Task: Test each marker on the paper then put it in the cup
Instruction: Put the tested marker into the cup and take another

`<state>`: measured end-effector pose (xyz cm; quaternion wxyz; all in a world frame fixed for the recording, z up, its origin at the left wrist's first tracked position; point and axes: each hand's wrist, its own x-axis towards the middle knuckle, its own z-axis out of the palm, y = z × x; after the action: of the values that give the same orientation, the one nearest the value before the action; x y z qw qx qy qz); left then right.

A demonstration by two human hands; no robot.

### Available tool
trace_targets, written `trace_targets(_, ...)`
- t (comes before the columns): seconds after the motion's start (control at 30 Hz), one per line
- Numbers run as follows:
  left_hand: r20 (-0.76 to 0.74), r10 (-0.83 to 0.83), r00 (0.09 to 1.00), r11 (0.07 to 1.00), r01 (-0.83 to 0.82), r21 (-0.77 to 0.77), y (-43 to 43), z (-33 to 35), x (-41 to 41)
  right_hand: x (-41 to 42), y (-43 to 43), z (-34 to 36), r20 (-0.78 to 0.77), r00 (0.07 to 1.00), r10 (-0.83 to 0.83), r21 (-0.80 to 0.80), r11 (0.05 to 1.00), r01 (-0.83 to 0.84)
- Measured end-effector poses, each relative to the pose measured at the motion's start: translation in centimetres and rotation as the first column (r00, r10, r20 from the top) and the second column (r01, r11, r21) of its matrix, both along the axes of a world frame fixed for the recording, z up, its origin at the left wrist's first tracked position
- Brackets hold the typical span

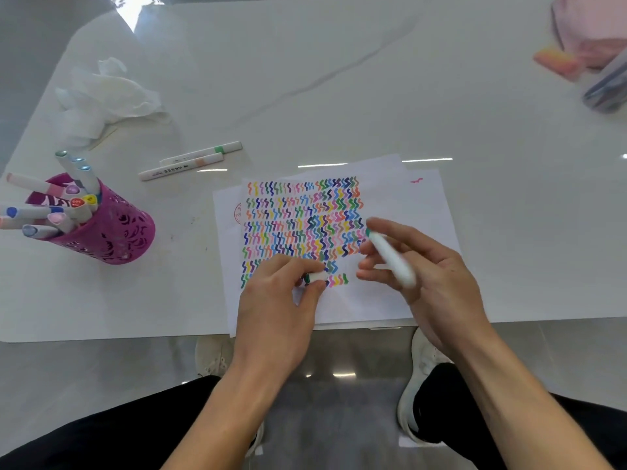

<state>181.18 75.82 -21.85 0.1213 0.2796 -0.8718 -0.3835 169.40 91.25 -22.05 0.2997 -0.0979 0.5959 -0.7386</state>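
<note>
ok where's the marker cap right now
Head view: the cap is pinched in the left hand, over the lower rows on the paper, just left of the marker held in the right hand.

The table (339,79) is white and glossy, with a stone-look surface. A thin grey vein (356,67) runs diagonally well beyond the fingers (390,228). Short bright streaks (426,160) of reflected light lie on the table just beyond the fingers. A larger glare patch (135,8) sits far beyond and to their left. The floor (101,374) is grey and polished. It is visible nearer than the fingers, below the table edge, and carries small highlights (342,374).
</note>
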Motion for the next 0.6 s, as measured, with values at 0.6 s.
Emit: trace_targets(0.6,0.019,-0.007,1.0,0.997,0.009,-0.074,-0.1,-0.7,-0.4,1.7,-1.4,-2.0,-0.386,0.923,0.008,0.382,0.912,0.152)
